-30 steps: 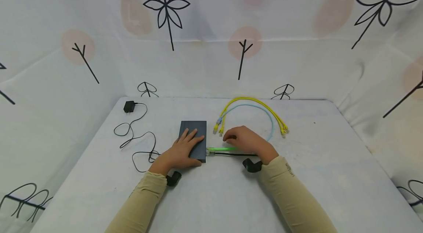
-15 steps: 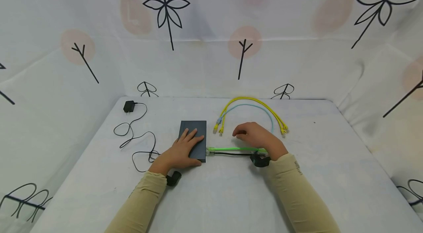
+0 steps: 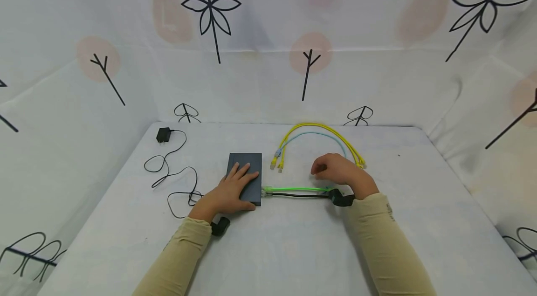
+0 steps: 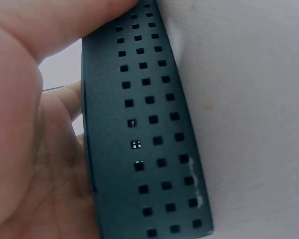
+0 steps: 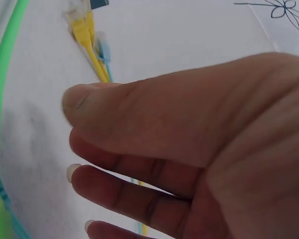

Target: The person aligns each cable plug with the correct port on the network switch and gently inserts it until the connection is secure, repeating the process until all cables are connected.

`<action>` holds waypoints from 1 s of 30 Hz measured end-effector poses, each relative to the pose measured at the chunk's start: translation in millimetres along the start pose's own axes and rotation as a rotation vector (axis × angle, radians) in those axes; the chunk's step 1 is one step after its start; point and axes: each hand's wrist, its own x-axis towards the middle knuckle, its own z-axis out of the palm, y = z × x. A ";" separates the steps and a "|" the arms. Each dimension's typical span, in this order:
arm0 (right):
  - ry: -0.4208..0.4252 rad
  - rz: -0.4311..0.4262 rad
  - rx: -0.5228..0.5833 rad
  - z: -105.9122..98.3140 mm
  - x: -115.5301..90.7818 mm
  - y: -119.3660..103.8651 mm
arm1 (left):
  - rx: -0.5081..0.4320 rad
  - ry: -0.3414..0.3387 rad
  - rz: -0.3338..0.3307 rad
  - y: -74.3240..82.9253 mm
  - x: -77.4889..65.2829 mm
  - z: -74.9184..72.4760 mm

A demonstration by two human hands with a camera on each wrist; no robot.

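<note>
On the white table sits a flat dark grey network box (image 3: 251, 161). My left hand (image 3: 228, 193) rests on top of it with fingers spread. The left wrist view shows the box's side wall (image 4: 107, 119) with rows of square vent holes, the thumb lying along its edge. A green network cable (image 3: 299, 189) and a black one (image 3: 295, 195) have their plugs at the box's right side. My right hand (image 3: 340, 170) hovers right of the box, above and beyond these cables, fingers loosely curled. In the right wrist view nothing lies between its thumb and fingers.
Two yellow network cables (image 3: 312, 124) and a light blue one (image 3: 320, 133) curve behind the right hand. A black power adapter (image 3: 163, 134) stands at the back left, its thin cord (image 3: 168, 176) looping toward the box. A patterned white cloth (image 3: 256, 86) surrounds the table.
My right hand has moved to the right and slightly away from me, uncovering more of the green cable. The left hand has stayed on the box.
</note>
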 end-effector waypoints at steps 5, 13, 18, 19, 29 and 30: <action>-0.046 0.040 0.014 -4.6 -3.5 4.9 | -0.004 0.001 -0.004 -0.9 0.4 0.8; -0.098 0.063 0.001 -9.3 -9.7 7.0 | -0.005 0.007 -0.007 -1.2 1.1 1.6; -0.124 0.106 -0.013 -9.1 -11.5 9.0 | -0.015 0.008 -0.006 -0.1 0.4 0.2; -0.129 0.117 -0.014 -8.7 -11.7 9.5 | -0.014 0.007 -0.006 0.1 0.1 0.0; -0.161 0.167 -0.021 -5.8 -11.3 12.7 | -0.013 0.007 -0.008 1.8 -0.9 -0.8; -0.161 0.171 -0.021 -5.3 -11.1 13.0 | -0.015 0.007 -0.007 1.6 -0.8 -0.6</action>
